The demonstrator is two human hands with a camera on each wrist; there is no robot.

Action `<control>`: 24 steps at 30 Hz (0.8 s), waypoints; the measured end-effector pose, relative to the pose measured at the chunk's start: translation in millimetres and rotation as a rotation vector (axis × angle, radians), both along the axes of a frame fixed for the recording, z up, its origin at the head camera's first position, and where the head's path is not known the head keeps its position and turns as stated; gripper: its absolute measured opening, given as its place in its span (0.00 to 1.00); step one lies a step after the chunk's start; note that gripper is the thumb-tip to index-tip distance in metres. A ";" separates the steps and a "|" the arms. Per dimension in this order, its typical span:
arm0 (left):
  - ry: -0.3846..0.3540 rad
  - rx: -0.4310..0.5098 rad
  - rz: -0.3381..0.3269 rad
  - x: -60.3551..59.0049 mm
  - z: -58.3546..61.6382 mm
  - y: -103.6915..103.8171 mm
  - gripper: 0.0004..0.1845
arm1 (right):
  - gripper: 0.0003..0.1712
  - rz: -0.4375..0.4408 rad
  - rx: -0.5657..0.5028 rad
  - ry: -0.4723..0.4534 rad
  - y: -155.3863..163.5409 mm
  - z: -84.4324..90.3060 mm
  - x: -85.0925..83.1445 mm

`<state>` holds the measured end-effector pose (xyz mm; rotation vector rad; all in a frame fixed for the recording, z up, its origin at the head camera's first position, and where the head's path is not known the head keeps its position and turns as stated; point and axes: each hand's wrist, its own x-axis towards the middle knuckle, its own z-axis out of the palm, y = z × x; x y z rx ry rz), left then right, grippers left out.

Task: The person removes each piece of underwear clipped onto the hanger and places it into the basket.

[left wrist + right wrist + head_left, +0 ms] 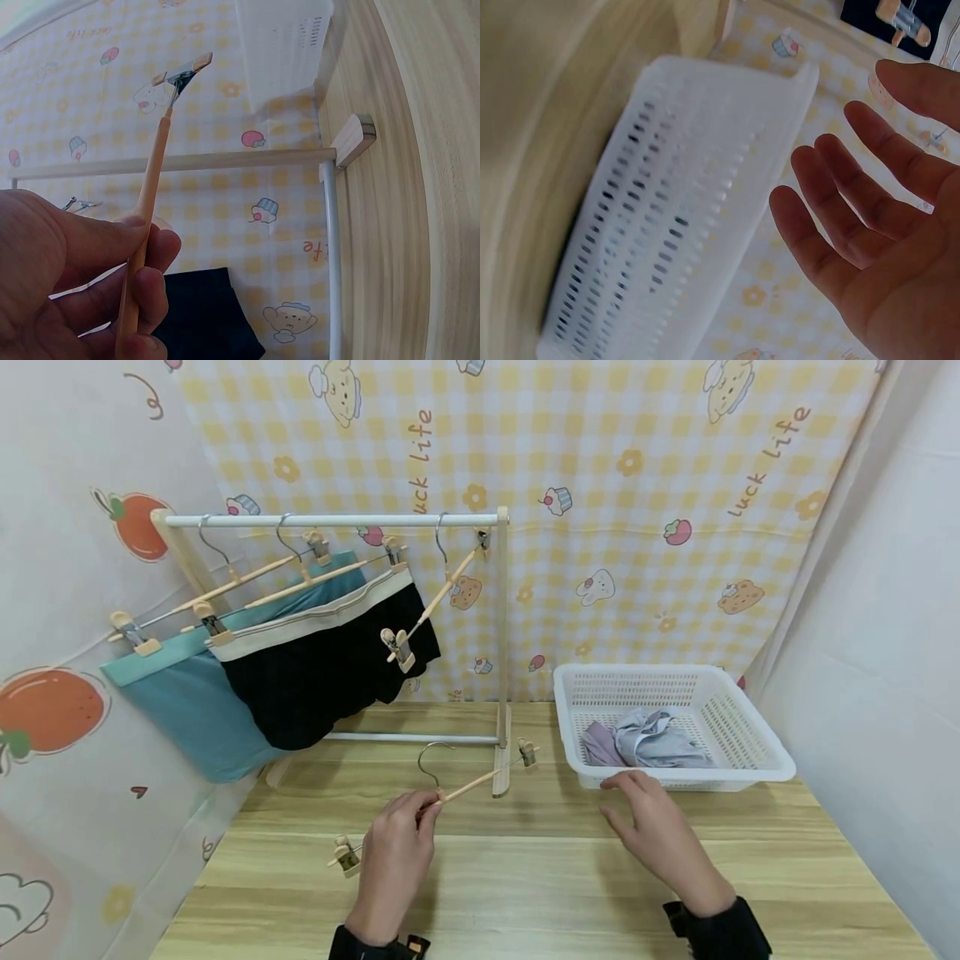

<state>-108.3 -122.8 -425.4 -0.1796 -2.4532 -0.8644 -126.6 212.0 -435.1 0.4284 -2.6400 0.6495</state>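
Left hand [393, 852] is pinching the clip hanger [450, 793] by its bar above the table [525, 877]; right hand [660, 839] is reaching open-fingered toward the basket [750, 760] — thin grip, hanger could be twisting loose.

Staged home laundry corner, cartoon-print cloth backdrop [600, 485], small drying rack [337, 520] with hung clothes, wooden table [525, 877], white laundry basket [750, 760]

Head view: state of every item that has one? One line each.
left hand: grips the wooden clip hanger by its bar
right hand: open, empty, near the white basket
white basket: on the table, crumpled clothes inside
rack: upright, three hangers hooked on it
teal garment: clipped, hanging
black garment: clipped, hanging
third rack hanger: hangs empty
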 end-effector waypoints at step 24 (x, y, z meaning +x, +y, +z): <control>0.000 -0.008 0.087 -0.8 2.6 -24.4 0.07 | 0.18 -0.072 -0.028 -0.030 -6.1 -29.7 43.1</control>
